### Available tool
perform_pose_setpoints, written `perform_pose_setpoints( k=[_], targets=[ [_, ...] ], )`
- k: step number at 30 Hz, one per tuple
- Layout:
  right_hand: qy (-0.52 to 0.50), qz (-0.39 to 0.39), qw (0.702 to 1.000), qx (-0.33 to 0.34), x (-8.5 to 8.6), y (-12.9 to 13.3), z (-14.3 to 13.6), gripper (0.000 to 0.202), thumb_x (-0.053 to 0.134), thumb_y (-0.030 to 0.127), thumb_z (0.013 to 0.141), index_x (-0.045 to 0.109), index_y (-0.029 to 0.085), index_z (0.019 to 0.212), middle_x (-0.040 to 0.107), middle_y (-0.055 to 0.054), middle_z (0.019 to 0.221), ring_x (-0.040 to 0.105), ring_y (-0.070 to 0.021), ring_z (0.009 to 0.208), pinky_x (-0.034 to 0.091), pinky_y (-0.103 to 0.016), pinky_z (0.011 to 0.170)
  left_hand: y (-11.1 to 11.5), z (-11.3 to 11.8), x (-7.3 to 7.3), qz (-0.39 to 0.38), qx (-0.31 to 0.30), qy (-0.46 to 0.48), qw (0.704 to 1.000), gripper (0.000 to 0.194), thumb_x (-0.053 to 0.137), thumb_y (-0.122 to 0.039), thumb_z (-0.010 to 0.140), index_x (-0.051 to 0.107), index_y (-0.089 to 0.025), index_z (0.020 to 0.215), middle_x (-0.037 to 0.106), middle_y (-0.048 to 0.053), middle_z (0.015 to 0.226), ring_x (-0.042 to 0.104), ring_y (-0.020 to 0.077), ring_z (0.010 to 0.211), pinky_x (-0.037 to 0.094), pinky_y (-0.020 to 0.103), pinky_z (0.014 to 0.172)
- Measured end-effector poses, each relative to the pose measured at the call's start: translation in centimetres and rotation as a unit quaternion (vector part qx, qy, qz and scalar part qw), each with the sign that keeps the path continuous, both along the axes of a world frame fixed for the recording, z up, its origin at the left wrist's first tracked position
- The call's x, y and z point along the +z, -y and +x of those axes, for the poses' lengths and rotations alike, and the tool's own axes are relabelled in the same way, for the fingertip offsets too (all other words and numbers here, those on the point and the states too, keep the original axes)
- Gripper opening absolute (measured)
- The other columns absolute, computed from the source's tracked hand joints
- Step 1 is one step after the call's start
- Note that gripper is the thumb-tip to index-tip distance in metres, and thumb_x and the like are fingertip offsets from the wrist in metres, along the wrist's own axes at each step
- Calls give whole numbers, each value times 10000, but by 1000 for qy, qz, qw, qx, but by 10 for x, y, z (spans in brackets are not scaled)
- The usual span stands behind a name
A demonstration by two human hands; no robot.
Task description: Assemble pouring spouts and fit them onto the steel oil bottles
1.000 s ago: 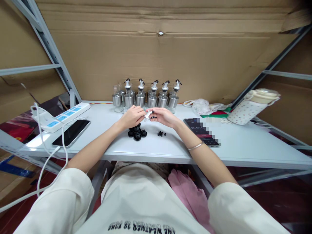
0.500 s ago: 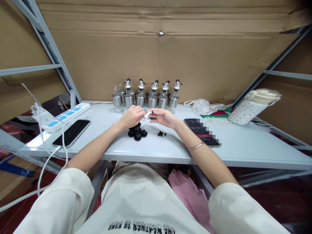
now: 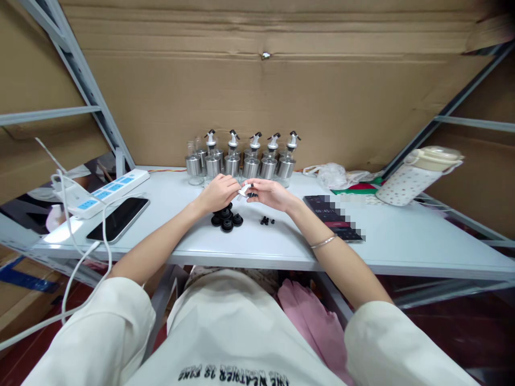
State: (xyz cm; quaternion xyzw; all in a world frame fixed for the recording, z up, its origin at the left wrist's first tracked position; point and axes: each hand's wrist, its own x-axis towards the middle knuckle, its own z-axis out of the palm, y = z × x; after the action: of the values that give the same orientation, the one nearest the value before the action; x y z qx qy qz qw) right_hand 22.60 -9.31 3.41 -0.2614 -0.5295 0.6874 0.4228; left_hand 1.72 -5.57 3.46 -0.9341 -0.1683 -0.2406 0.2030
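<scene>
Spout (image 3: 244,190): gripped by left hand (image 3: 219,192) and right hand (image 3: 271,194), above bench (image 3: 281,247), probably for two-sided steadiness | black stoppers (image 3: 227,221), small black plugs (image 3: 266,220): clustered nearby, presumably for easy reach

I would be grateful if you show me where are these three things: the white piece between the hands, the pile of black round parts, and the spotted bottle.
White piece (image 3: 243,190): head view, on its white body.
Black round parts (image 3: 226,214): head view, mid-pile.
Spotted bottle (image 3: 407,182): head view, on its dotted side.
</scene>
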Motion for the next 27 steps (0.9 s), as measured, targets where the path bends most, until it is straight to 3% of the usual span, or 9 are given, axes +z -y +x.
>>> perform_pose_setpoints(
  k=[10, 17, 22, 27],
  targets=[
    [9, 4, 1000, -17, 0, 1, -2, 170, 611, 241, 802, 660, 155, 940, 646, -48, 852, 589, -144, 834, 522, -290, 729, -4, 0, -2, -8, 4, 10, 1000, 283, 314, -231, 963, 578, -135, 934, 621, 69, 831, 516, 179, 822, 326, 294, 704],
    [31, 36, 993, -112, 3, 4, -13, 229, 708, 353, 729, 650, 149, 815, 600, -13, 755, 559, -100, 716, 484, -223, 644, -7, -3, 2, -52, 3, 42, 998, 324, 305, -304, 971, 581, -138, 943, 628, 80, 861, 525, 182, 834, 355, 292, 729],
    [-15, 27, 983, -179, 5, 0, -9, 295, 750, 392, 680, 604, 149, 761, 448, 55, 584, 424, -52, 532, 398, -190, 524, -16, -16, 10, -93, 59, 105, 988, 286, 314, -271, 961, 568, -140, 988, 636, 83, 921, 532, 191, 875, 377, 309, 787],
    [-29, 16, 981, -191, 4, -3, -6, 304, 741, 391, 697, 560, 157, 762, 278, 99, 517, 275, -37, 450, 262, -188, 443, -28, -24, 4, -119, 120, 34, 985, 224, 372, -196, 916, 583, -149, 975, 633, 88, 971, 530, 217, 927, 388, 320, 773]
  ],
)
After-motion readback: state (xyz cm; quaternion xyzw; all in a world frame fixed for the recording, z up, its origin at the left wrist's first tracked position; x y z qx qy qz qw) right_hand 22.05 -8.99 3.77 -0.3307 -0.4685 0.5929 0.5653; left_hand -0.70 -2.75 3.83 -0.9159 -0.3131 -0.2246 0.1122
